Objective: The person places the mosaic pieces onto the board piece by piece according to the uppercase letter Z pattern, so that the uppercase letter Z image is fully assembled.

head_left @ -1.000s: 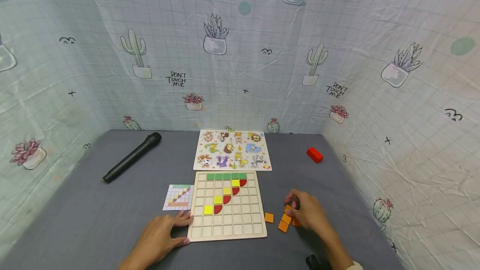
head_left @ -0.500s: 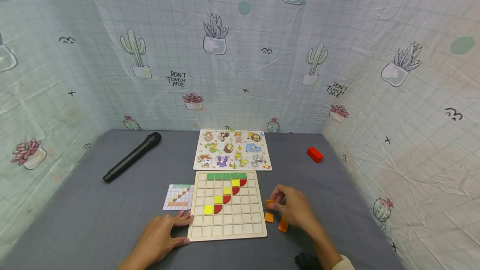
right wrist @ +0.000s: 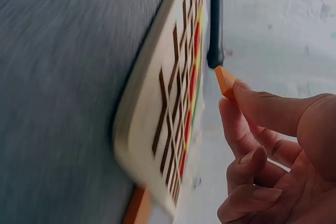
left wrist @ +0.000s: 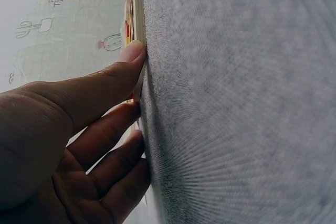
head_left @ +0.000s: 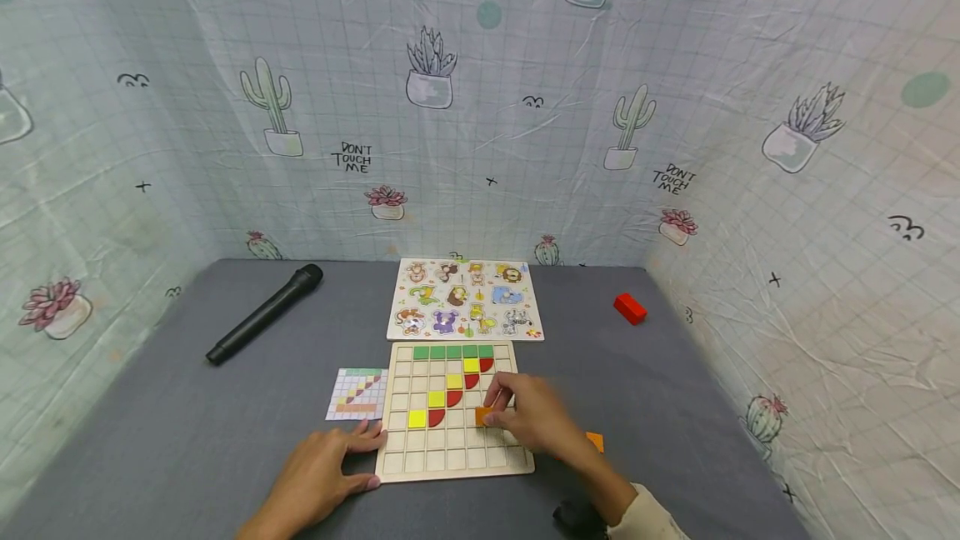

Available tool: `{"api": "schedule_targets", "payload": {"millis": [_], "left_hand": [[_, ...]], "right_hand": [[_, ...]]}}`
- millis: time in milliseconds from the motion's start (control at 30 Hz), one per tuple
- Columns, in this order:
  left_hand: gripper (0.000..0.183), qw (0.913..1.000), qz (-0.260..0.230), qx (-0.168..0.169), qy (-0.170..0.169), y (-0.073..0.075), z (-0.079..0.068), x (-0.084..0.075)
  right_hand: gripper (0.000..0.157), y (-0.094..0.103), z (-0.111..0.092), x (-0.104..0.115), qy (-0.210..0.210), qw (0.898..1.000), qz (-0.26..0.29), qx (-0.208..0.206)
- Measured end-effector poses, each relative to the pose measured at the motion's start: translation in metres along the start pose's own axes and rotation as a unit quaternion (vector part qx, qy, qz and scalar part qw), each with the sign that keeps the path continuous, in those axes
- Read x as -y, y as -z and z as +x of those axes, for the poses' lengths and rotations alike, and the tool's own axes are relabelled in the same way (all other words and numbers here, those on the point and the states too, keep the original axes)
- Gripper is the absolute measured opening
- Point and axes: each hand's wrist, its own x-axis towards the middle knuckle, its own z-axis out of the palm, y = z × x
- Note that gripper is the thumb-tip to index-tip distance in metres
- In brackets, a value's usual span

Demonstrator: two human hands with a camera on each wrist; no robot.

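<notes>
My right hand (head_left: pixel 531 413) pinches an orange square tile (head_left: pixel 482 416) between thumb and fingertips, above the wooden grid board (head_left: pixel 495 462). In the right wrist view that tile (right wrist: pixel 226 83) is tilted and held apart from the board (right wrist: pixel 142 114). The board bears a green row along its far edge and yellow squares beside red quarter-round tiles in a diagonal. My left hand (head_left: pixel 318 467) rests on the table, its thumb and fingertips against the board's left edge. In the left wrist view the thumb of the left hand (left wrist: pixel 63 124) touches the board's side, the other fingers loosely extended.
Another orange tile (head_left: pixel 595 442) shows behind the right forearm, which hides others. A pattern card (head_left: pixel 357 395) lies left of the board. Behind are an animal puzzle (head_left: pixel 465 300), a black microphone (head_left: pixel 265 315) to the left and a red block (head_left: pixel 630 309) to the right.
My right hand has gone from the loose orange tiles on the right leftward over the board, carrying one orange tile. My left hand has stayed at the board's edge.
</notes>
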Motion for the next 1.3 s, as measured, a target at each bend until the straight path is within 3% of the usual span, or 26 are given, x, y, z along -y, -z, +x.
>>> {"api": "schedule_targets", "payload": {"millis": [333, 567, 767, 933, 1300], "left_hand": [[0.058, 1.0000, -0.002, -0.005, -0.002, -0.001, -0.001, 0.001], [0.057, 0.9998, -0.001, -0.011, -0.016, -0.002, -0.001, 0.002], [0.056, 0.9994, 0.002, -0.021, -0.029, -0.002, -0.003, 0.004], [0.056, 0.9988, 0.005, -0.027, -0.040, -0.001, -0.003, 0.004], [0.056, 0.9996, 0.001, -0.018, -0.020, -0.001, -0.002, 0.003]], "right_hand": [[0.022, -0.030, 0.014, 0.029, 0.019, 0.998, 0.002, 0.053], [0.023, -0.046, 0.023, 0.041, 0.024, 0.998, -0.011, 0.057], [0.021, -0.050, 0.027, 0.047, 0.025, 0.998, -0.032, 0.046], [0.020, -0.050, 0.028, 0.049, 0.025, 0.999, -0.016, 0.044], [0.025, -0.057, 0.030, 0.056, 0.012, 0.999, -0.024, 0.047]]}}
